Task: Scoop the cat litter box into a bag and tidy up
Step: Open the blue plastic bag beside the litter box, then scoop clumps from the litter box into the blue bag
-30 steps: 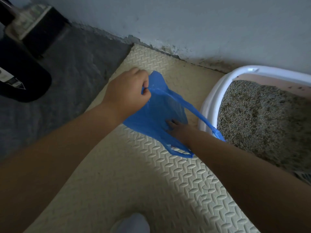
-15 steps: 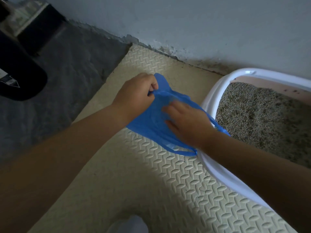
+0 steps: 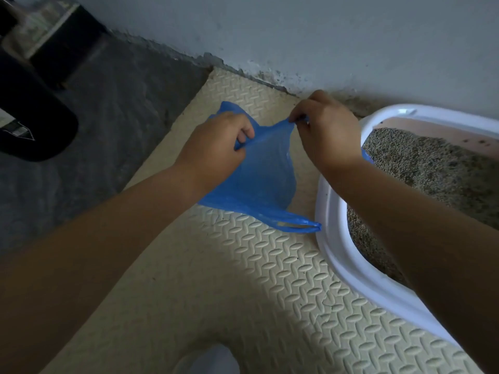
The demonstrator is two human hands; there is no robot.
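Cream foam mat [image 3: 243, 292], blue bag [image 3: 259, 179] stretched between pinching left hand [image 3: 216, 147] and right hand [image 3: 326, 130].

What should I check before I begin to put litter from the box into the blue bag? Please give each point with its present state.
1. Both hands hold the blue bag: ok. The left hand grips one edge and the right hand pinches the other.
2. Bag mouth open: not ok. The film is stretched between the hands and no opening shows.
3. Bag near the litter box: ok. It hangs beside the white rim, over the mat.
4. Litter uncovered: ok.
5. Scoop within reach: cannot tell, as none is in view.
6. Bag without holes: cannot tell.
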